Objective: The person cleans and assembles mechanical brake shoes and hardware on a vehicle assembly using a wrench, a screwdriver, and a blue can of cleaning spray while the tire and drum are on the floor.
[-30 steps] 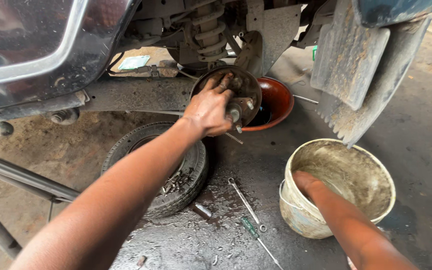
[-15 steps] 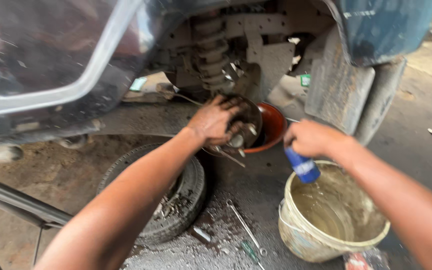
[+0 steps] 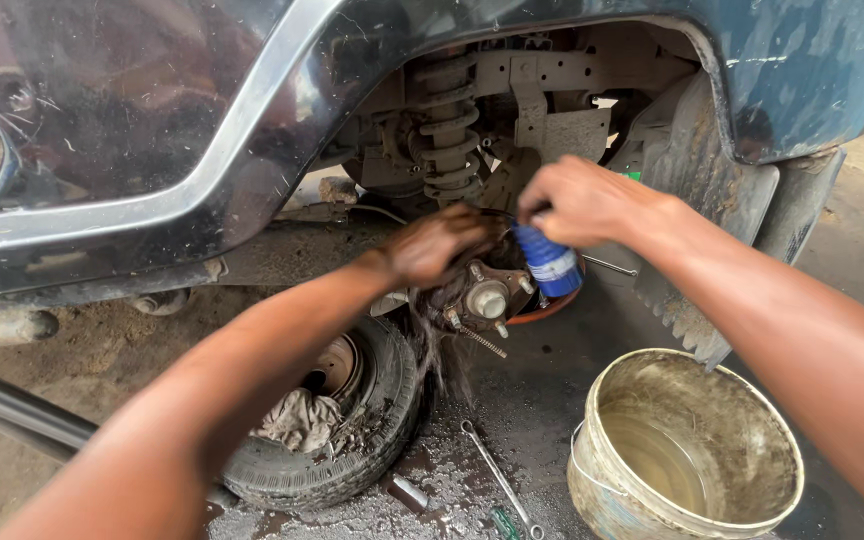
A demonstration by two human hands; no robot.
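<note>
Wet concrete floor (image 3: 552, 400), wheel arch (image 3: 552, 90), dirty bucket (image 3: 692, 450), wrench (image 3: 497, 478)

Both arms outstretched; left hand (image 3: 437, 245) cupped palm-down, right hand (image 3: 582, 200) fisted.

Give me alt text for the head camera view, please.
A person's right hand tips a blue container over a car's bare wheel hub, which the left hand grips. Below lie a removed tyre, a wrench and a dirty bucket.
</note>
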